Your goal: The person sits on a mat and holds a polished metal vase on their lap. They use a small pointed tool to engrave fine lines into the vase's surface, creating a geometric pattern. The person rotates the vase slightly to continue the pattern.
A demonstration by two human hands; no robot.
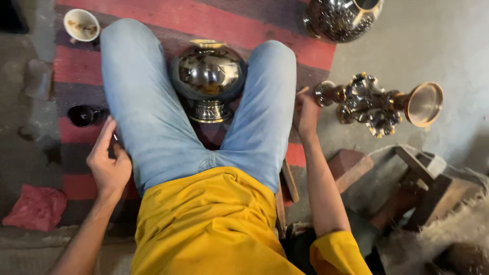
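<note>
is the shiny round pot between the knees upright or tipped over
Upright: the round metal pot stands on its ringed foot on the striped rug, its gold rim at the far side.

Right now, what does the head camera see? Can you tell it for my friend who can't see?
A person in jeans and a yellow shirt sits on a striped rug with a shiny metal pot between the knees. The left hand pinches a small tool; the right hand holds a thin stick.

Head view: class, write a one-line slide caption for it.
Seated person grips a polished metal pot between their knees, left hand and right hand lowered alongside.
</note>
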